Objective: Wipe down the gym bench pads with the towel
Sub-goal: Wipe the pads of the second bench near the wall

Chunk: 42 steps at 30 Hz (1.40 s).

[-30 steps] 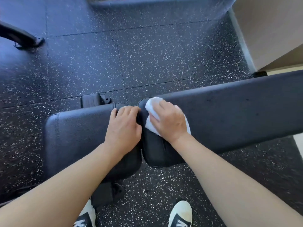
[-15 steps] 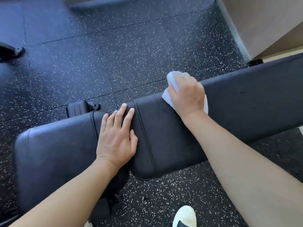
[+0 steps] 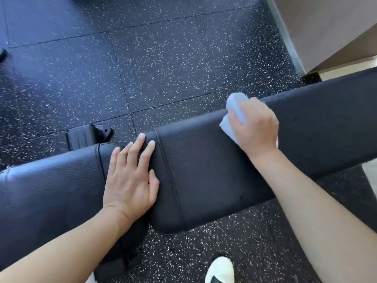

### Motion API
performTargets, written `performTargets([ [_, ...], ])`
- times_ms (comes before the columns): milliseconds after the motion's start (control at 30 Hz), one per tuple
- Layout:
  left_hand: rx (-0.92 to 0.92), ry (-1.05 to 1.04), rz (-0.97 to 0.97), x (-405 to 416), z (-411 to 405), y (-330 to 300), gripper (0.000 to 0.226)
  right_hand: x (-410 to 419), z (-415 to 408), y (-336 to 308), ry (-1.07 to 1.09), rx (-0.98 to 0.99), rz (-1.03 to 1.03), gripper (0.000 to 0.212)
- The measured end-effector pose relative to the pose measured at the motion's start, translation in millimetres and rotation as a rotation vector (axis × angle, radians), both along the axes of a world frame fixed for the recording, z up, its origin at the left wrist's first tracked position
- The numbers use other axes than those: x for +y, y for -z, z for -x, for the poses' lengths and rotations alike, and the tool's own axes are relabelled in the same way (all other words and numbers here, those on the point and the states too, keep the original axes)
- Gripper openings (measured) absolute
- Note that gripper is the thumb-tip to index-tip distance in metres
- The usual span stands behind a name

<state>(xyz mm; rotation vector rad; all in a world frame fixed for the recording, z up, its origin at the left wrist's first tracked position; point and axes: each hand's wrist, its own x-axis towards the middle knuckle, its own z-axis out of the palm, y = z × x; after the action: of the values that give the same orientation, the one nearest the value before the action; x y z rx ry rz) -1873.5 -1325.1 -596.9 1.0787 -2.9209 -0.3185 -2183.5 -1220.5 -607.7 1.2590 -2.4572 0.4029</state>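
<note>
The right hand (image 3: 255,125) is pressing the bunched towel (image 3: 234,111) on the long pad's (image 3: 204,170) far edge, the left hand (image 3: 130,176) lying flat at its near end; likely next, sweeping onward.

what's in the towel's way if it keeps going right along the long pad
Nothing visible. The right hand presses the towel on the long pad near its far edge, and the pad surface to its right lies bare up to the picture's edge. The left hand rests flat behind it, at the gap between pads.
</note>
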Motion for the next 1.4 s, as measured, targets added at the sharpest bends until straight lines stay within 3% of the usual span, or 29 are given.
performTargets([
  [100,0.008,-0.001,0.0,-0.8,1.7,-0.1,0.069,-15.0,30.6,-5.6,0.163,-0.086,-0.055,0.008],
  [200,0.006,-0.003,0.001,-0.2,1.8,-0.2,0.069,-39.5,-5.6,-9.8,0.206,-0.066,-0.065,0.015],
  [267,0.006,0.001,0.01,0.2,1.9,-0.1,0.068,-58.2,-55.4,-9.6,0.103,-0.104,-0.01,0.022],
  [367,0.018,-0.001,-0.001,-0.1,2.7,2.1,0.067,-80.7,-129.3,-10.8,-0.128,-0.235,0.036,0.002],
  [467,0.018,-0.005,-0.001,-0.1,2.7,2.4,0.067,-88.1,-141.9,-7.8,-0.172,-0.329,0.099,0.016],
  [633,0.002,0.008,0.022,-1.2,3.4,2.4,0.069,-51.0,-79.1,-4.3,-0.32,-0.182,0.045,0.019],
  [833,-0.013,0.007,0.037,0.4,3.4,1.2,0.07,14.6,45.3,-5.3,0.05,-0.207,0.045,0.014],
  [933,-0.03,-0.006,0.02,1.5,4.6,-3.1,0.07,1.1,9.6,-10.1,0.029,-0.231,0.1,0.013],
  [1067,-0.033,0.007,0.023,1.3,5.0,-5.5,0.07,0.1,-114.9,-12.8,-0.263,-0.267,0.04,0.019],
  [1167,-0.036,0.003,0.023,2.5,5.7,-5.0,0.07,46.4,-169.0,-4.1,-0.456,-0.251,-0.044,0.014],
  [1267,-0.027,-0.001,0.046,4.1,4.5,-3.7,0.07,90.5,-138.1,-1.7,-0.493,-0.186,-0.001,0.013],
  [1400,-0.003,0.0,0.044,3.7,5.4,-2.9,0.069,111.7,-55.3,4.2,-0.19,0.001,-0.124,0.019],
])
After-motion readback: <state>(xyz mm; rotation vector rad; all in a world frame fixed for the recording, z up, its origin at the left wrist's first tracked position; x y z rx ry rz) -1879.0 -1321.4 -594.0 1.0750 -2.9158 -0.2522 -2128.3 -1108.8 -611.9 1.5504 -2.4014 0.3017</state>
